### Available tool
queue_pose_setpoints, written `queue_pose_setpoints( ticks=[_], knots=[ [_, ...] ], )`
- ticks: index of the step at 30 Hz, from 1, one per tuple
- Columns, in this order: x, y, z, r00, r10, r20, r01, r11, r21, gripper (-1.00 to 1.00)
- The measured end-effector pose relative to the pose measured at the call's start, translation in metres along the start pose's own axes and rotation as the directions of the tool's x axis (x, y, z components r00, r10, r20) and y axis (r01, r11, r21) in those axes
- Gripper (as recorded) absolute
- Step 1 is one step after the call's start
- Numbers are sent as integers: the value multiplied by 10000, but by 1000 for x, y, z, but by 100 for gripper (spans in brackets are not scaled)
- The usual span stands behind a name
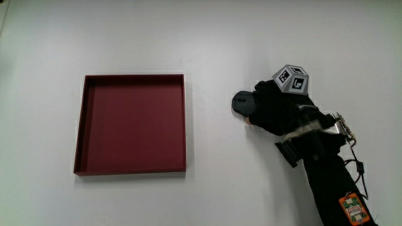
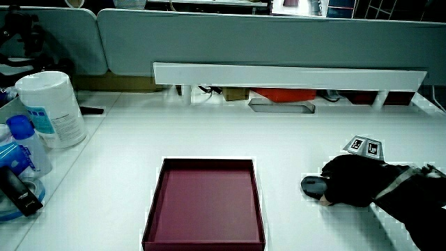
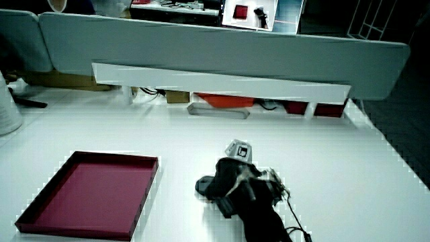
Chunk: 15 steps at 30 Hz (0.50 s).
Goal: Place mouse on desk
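Note:
A dark grey mouse lies on the white desk beside the red tray. The gloved hand rests on it, fingers curled over its body, so only the end nearest the tray shows. The patterned cube sits on the hand's back. In both side views the mouse pokes out from under the hand, low on the desk surface. The forearm runs back toward the person.
The shallow red tray holds nothing. A white tub, a blue-capped bottle and a tape roll stand at the table's edge in a side view. A low partition with a white shelf bounds the desk.

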Motion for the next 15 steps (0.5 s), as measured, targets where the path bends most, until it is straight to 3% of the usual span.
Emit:
queue_pose_setpoints(
  ticks=[4, 9, 11, 13, 14, 15],
  knots=[
    [1, -2, -2, 9998, -175, 24, 176, 9996, -208, -67],
    [-15, -24, 12, 9984, 561, 11, -561, 9983, 151, -94],
    [-30, -38, 18, 9939, 1091, 138, -1096, 9932, 392, -100],
    [-52, -59, 25, 9811, 1919, 239, -1929, 9797, 540, -100],
    [-58, -63, 23, 9768, 1929, 927, -2007, 9762, 827, -100],
    [-69, -74, 24, 9676, 2330, 976, -2406, 9678, 745, -100]
  ],
)
